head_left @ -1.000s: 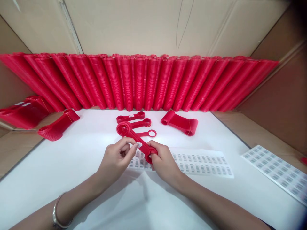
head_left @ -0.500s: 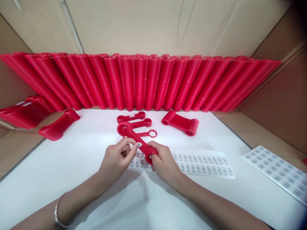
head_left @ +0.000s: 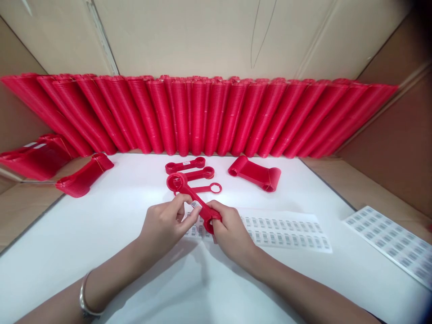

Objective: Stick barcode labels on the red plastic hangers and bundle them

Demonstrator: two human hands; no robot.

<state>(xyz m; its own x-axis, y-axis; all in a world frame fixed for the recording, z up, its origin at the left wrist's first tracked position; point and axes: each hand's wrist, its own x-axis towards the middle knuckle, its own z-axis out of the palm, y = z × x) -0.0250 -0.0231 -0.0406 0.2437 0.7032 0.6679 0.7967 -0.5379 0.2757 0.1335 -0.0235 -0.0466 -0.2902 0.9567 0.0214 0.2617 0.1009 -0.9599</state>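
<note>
My right hand [head_left: 228, 227] grips the near ring end of a red plastic double-ring wrench [head_left: 189, 194], which slants up and away to the left. A small white barcode sticker [head_left: 194, 204] sits on the wrench's shaft. The fingertips of my left hand [head_left: 165, 225] pinch at that sticker, with the thumb under the shaft. Below both hands lies a white sheet of barcode stickers [head_left: 280, 229] on the white table [head_left: 101, 211]. Three more red wrenches [head_left: 194, 173] lie flat just beyond, one bearing a sticker.
A long row of stacked red wrenches [head_left: 202, 114] leans against the cardboard back wall. Bundles of wrenches lie at right [head_left: 254, 173] and left [head_left: 83, 175], with more at the far left [head_left: 33, 157]. A second sticker sheet [head_left: 391, 243] rests at the right edge.
My left fingertips have slid along the shaft and closed on the sticker, pressing it onto the wrench. The wrench and my right hand have hardly moved.
</note>
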